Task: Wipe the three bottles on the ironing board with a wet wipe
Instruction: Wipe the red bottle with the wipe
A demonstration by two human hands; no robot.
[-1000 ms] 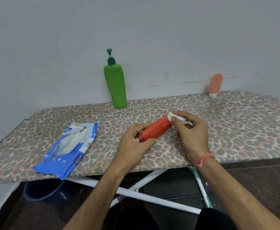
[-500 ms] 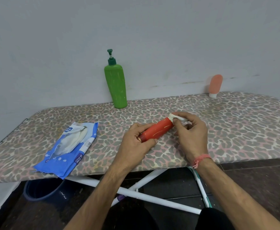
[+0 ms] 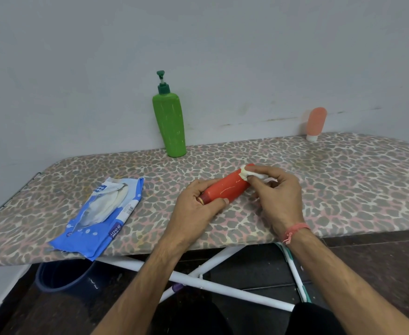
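You can't see the cap end of the red bottle [image 3: 225, 188] inside your left hand [image 3: 196, 210], most of the wet wipe [image 3: 250, 174] is buried under your right hand [image 3: 279, 198], wipes pack [image 3: 103, 213] print too small to read, ironing board [image 3: 344, 184] cut off at both side edges, dark bucket [image 3: 65, 276] half hidden beneath it.

Both forearms reach forward, bare. The left hand [image 3: 193, 206] curls its fingers and thumb round the cap end of a red bottle [image 3: 225, 189]. The right hand [image 3: 278, 194], a pink thread at its wrist, pinches a white wet wipe [image 3: 249, 174] against the bottle's far end.
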